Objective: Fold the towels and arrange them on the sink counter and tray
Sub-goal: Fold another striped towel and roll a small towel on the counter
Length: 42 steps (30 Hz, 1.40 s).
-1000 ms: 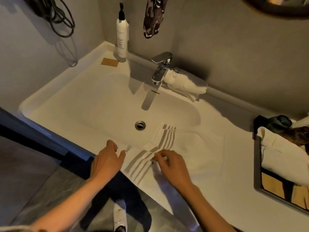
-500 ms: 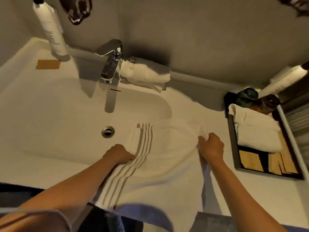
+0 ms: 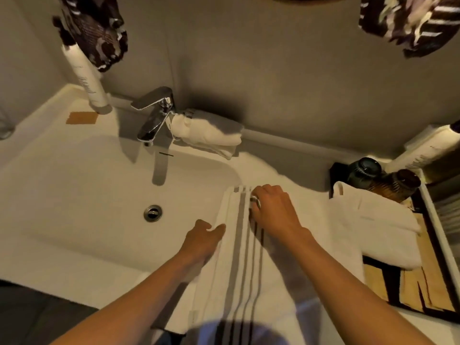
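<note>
Slip risk: while my right hand (image 3: 271,210) pinches the striped towel (image 3: 239,257) at its 12 o'clock edge, overhang could drag it off the counter (image 3: 311,185).
Left hand (image 3: 202,241): fingers spread, resting at 9 o'clock.

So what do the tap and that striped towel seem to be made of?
The tap looks like polished chrome-plated metal: it mirrors the light sharply. The striped towel looks like soft woven cotton, matte and draping limply over the sink edge, though the exact fibre can't be told.

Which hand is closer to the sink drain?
Left. The left hand lies just right of the drain; the right hand is farther right, beyond the striped towel.
</note>
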Each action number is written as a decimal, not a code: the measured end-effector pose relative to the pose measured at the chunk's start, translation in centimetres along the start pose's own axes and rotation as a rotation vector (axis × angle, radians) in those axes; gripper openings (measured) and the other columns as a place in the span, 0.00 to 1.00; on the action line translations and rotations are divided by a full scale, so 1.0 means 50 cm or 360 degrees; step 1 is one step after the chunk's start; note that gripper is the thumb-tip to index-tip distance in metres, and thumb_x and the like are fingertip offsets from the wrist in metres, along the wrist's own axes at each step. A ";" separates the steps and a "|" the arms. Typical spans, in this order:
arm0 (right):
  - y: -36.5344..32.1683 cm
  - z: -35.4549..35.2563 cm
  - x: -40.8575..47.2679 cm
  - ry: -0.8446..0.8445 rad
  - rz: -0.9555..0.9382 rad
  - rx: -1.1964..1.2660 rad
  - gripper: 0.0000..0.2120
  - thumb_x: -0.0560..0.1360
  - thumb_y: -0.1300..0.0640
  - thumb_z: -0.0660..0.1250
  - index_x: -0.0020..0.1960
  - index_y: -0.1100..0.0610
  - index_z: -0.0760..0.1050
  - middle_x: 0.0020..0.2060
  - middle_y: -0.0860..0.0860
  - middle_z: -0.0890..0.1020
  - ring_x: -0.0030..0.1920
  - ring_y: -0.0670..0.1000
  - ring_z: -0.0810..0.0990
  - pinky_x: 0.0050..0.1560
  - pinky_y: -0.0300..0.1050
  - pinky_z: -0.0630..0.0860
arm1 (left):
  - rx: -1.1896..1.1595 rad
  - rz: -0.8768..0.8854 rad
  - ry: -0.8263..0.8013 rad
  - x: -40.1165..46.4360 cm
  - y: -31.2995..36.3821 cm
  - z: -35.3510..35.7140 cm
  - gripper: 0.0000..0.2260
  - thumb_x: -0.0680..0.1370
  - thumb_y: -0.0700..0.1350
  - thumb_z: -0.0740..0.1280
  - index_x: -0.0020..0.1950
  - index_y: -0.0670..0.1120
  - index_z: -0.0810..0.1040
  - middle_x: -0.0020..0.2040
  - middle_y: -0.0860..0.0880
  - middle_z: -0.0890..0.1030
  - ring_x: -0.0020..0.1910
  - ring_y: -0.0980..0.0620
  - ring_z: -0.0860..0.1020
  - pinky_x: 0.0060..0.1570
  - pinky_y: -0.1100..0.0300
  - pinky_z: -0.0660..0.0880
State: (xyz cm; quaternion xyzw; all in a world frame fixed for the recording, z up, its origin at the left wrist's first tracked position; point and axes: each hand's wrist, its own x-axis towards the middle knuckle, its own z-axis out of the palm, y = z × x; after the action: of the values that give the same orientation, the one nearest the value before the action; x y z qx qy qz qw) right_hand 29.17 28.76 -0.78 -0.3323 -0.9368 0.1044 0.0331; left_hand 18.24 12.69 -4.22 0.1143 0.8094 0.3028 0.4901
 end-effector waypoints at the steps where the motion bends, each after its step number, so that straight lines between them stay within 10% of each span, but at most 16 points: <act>1: -0.016 0.019 0.019 -0.0026 -0.0101 -0.0013 0.11 0.78 0.53 0.58 0.55 0.55 0.76 0.53 0.54 0.81 0.53 0.58 0.75 0.50 0.53 0.71 | -0.0161 -0.0003 0.0045 0.018 0.015 -0.003 0.23 0.74 0.64 0.63 0.53 0.45 0.73 0.38 0.46 0.81 0.35 0.48 0.79 0.39 0.59 0.73; 3: -0.039 0.054 0.056 -0.0073 -0.0233 -0.0148 0.12 0.78 0.51 0.59 0.54 0.55 0.76 0.51 0.53 0.81 0.52 0.58 0.75 0.47 0.52 0.68 | -0.0407 -0.0057 0.0109 0.082 0.036 -0.003 0.20 0.76 0.60 0.64 0.42 0.42 0.75 0.29 0.43 0.76 0.29 0.47 0.75 0.40 0.57 0.69; 7: -0.043 0.088 0.118 -0.0191 -0.0213 -0.0432 0.10 0.75 0.51 0.64 0.51 0.56 0.76 0.49 0.54 0.78 0.52 0.58 0.72 0.46 0.50 0.58 | -0.0747 -0.0117 -0.0052 0.142 0.078 0.013 0.26 0.75 0.55 0.71 0.67 0.40 0.76 0.63 0.40 0.80 0.58 0.45 0.79 0.54 0.58 0.74; 15: -0.051 0.063 0.206 -0.0482 -0.0217 0.0222 0.03 0.77 0.59 0.63 0.48 0.58 0.70 0.46 0.55 0.75 0.44 0.57 0.75 0.43 0.49 0.72 | -0.0733 -0.0165 -0.0102 0.158 0.085 0.000 0.09 0.77 0.41 0.67 0.36 0.42 0.78 0.30 0.47 0.80 0.25 0.52 0.75 0.28 0.65 0.67; 19: -0.031 0.090 0.231 -0.0271 -0.0117 0.0241 0.05 0.79 0.55 0.62 0.48 0.56 0.73 0.46 0.53 0.78 0.46 0.55 0.77 0.47 0.50 0.73 | -0.0954 -0.0138 -0.0207 0.146 0.100 -0.012 0.23 0.81 0.60 0.59 0.57 0.42 0.82 0.46 0.38 0.85 0.44 0.38 0.83 0.47 0.53 0.80; 22: -0.022 0.098 0.195 0.0049 -0.0061 0.0081 0.09 0.80 0.54 0.61 0.57 0.55 0.75 0.53 0.53 0.78 0.53 0.56 0.74 0.52 0.51 0.69 | -0.0610 0.0010 -0.0156 0.167 0.089 -0.008 0.24 0.77 0.62 0.64 0.63 0.46 0.80 0.50 0.42 0.85 0.47 0.42 0.83 0.53 0.53 0.79; 25: -0.062 0.073 0.105 0.0460 -0.0041 0.0318 0.12 0.81 0.57 0.59 0.62 0.56 0.75 0.58 0.52 0.78 0.59 0.54 0.74 0.61 0.49 0.69 | -0.0235 0.0221 -0.0005 0.170 0.079 0.000 0.13 0.78 0.53 0.66 0.49 0.45 0.83 0.44 0.47 0.84 0.44 0.46 0.81 0.47 0.52 0.79; 27: -0.086 0.087 0.027 0.0347 -0.0092 0.0180 0.15 0.81 0.55 0.58 0.65 0.56 0.74 0.64 0.53 0.76 0.66 0.55 0.72 0.69 0.53 0.64 | -0.0186 0.0263 0.0070 0.152 0.080 0.003 0.14 0.80 0.53 0.64 0.44 0.45 0.82 0.43 0.47 0.83 0.47 0.45 0.82 0.49 0.51 0.79; 30: -0.069 0.140 -0.049 -0.0028 -0.0053 -0.0034 0.23 0.82 0.47 0.51 0.74 0.55 0.66 0.75 0.53 0.65 0.76 0.55 0.60 0.76 0.57 0.52 | -0.0129 0.0276 0.0041 0.100 0.070 -0.004 0.21 0.79 0.58 0.65 0.65 0.46 0.76 0.60 0.52 0.77 0.63 0.47 0.76 0.61 0.57 0.72; 35: -0.033 0.180 -0.060 -0.0056 -0.0051 -0.0119 0.24 0.83 0.47 0.46 0.77 0.53 0.61 0.77 0.52 0.60 0.78 0.54 0.55 0.77 0.57 0.49 | -0.0106 0.0368 -0.0438 0.025 0.019 -0.038 0.15 0.76 0.47 0.72 0.61 0.47 0.76 0.40 0.53 0.79 0.30 0.65 0.75 0.29 0.73 0.71; 39: -0.049 0.174 -0.073 -0.0055 -0.0003 -0.0029 0.24 0.84 0.51 0.46 0.77 0.56 0.60 0.78 0.54 0.60 0.78 0.56 0.54 0.78 0.56 0.48 | 0.0278 0.0310 -0.0422 -0.036 -0.037 -0.035 0.27 0.74 0.44 0.75 0.69 0.47 0.68 0.55 0.48 0.79 0.52 0.51 0.77 0.53 0.59 0.77; 42: -0.072 0.149 -0.146 -0.0050 0.0115 0.0045 0.25 0.84 0.49 0.44 0.78 0.57 0.58 0.78 0.55 0.57 0.78 0.57 0.52 0.77 0.60 0.46 | 0.0447 0.0240 -0.0061 -0.072 -0.084 -0.020 0.33 0.75 0.45 0.71 0.76 0.46 0.58 0.49 0.48 0.77 0.48 0.48 0.76 0.42 0.60 0.73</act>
State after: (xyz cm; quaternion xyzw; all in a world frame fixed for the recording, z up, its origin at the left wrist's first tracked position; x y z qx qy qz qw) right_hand 31.62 20.14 -7.22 -0.3637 -0.9230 0.1238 0.0191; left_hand 19.63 7.30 -3.82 0.2479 0.8235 0.2203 0.4604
